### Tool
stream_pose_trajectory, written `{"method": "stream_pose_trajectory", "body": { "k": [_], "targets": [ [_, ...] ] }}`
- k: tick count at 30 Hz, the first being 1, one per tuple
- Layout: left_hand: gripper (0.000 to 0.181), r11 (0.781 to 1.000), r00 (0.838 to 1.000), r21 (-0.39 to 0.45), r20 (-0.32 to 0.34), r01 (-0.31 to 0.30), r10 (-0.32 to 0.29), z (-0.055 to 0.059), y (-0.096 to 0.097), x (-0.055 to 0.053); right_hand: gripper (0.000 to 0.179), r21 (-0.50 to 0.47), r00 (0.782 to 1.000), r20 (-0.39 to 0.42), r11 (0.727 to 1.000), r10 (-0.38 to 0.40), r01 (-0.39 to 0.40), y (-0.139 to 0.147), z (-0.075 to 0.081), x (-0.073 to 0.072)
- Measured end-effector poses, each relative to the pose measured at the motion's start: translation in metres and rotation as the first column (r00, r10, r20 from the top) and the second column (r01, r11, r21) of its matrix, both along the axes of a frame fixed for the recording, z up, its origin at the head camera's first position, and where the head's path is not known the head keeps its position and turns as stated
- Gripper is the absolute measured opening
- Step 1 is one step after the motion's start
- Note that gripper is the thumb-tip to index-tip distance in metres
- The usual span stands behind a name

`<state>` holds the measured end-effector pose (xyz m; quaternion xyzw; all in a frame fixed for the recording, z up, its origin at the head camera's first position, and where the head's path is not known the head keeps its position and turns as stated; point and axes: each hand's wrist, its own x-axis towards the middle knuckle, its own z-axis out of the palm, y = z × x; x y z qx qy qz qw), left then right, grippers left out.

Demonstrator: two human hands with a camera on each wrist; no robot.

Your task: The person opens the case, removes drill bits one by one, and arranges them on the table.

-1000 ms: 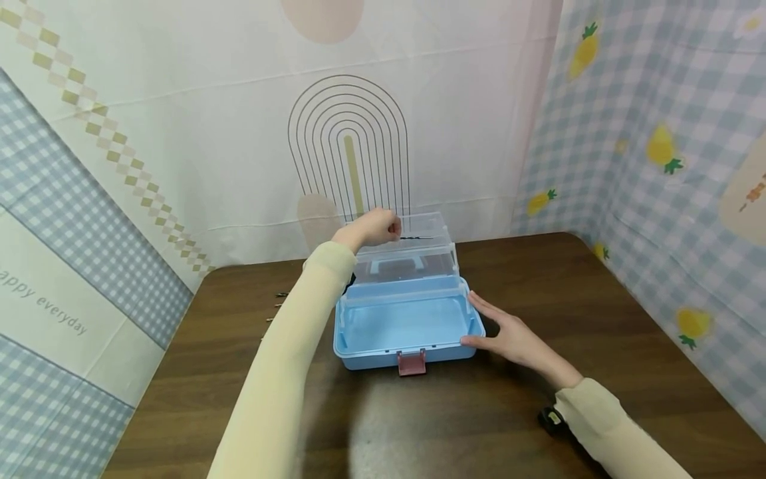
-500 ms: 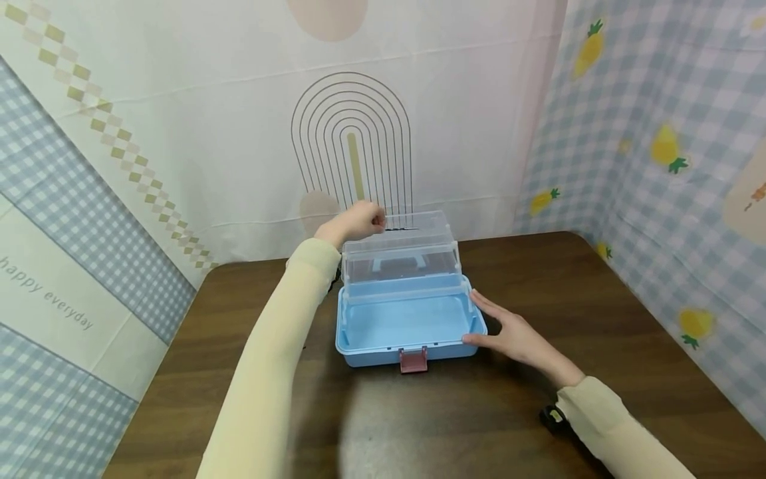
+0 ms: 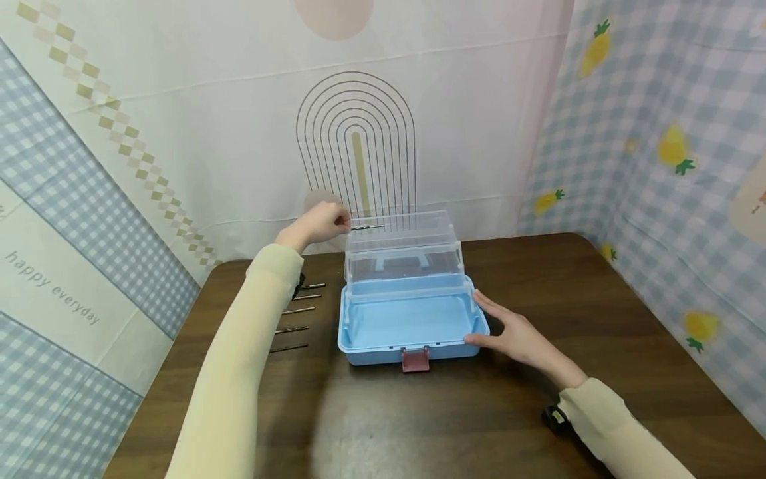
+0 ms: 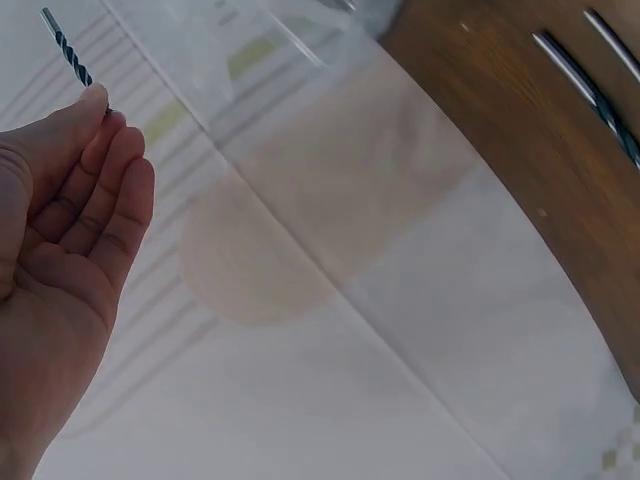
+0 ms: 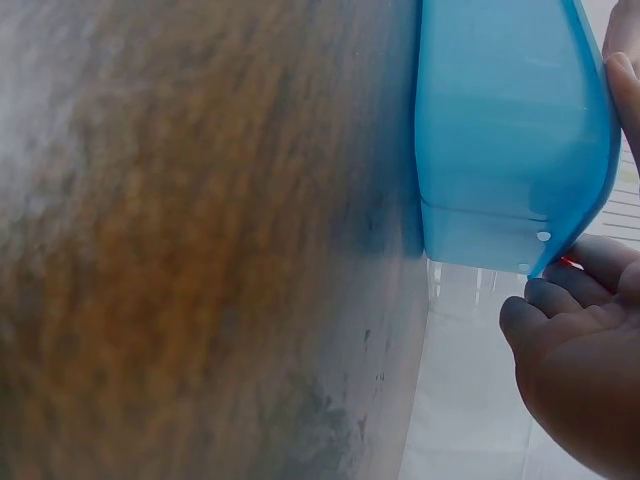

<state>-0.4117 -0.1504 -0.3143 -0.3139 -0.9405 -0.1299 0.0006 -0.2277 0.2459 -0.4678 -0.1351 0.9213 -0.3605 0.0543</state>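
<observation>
My left hand (image 3: 320,221) pinches a thin twist drill bit (image 3: 368,227) between thumb and fingertips, raised at the back left of the toolbox. Its dark spiral and plain shank (image 4: 52,22) stick out past the fingers in the left wrist view. The light blue toolbox (image 3: 371,358) stands with its clear lid (image 3: 419,223) tipped back. My right hand (image 3: 516,338) holds the toolbox's right end, thumb at the front corner and fingers along the side. In the right wrist view, its fingers (image 5: 525,318) bend at the blue rim.
Several drill bits (image 3: 298,310) lie in a column on the brown table (image 3: 383,426), left of the toolbox and partly behind my left sleeve. A pink latch (image 3: 415,360) hangs at the toolbox's front. Patterned cloth (image 3: 251,133) hangs behind the table.
My left hand has moved left with the drill bit, from over the clear lid to its left edge. More drill bits on the table show now. The right hand stays on the toolbox.
</observation>
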Motion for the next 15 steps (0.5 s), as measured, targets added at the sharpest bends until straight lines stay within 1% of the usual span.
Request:
{"method": "stream_pose_trajectory", "body": {
  "k": [3,9,12,15],
  "targets": [
    [0.010,1.000,1.000,0.011,-0.012,-0.020,0.020,0.000,-0.017,0.001,0.099,-0.005,1.000,-0.006,1.000,0.004,-0.004,0.002,-0.001,-0.001],
    [0.008,0.997,0.997,0.033,0.012,-0.075,0.075,0.002,-0.049,0.006,0.098,-0.008,1.000,-0.023,1.000,0.005,-0.005,0.004,-0.003,-0.001],
    [0.008,0.994,0.994,0.029,0.030,-0.105,0.104,0.005,-0.068,0.011,0.097,-0.008,1.000,-0.026,1.000,0.012,-0.012,0.002,-0.003,-0.001],
    [0.009,0.993,0.992,0.022,0.032,-0.120,0.119,0.008,-0.087,0.018,0.097,-0.005,0.999,-0.028,1.000,0.015,-0.015,0.000,-0.003,-0.001]
  ]
}}
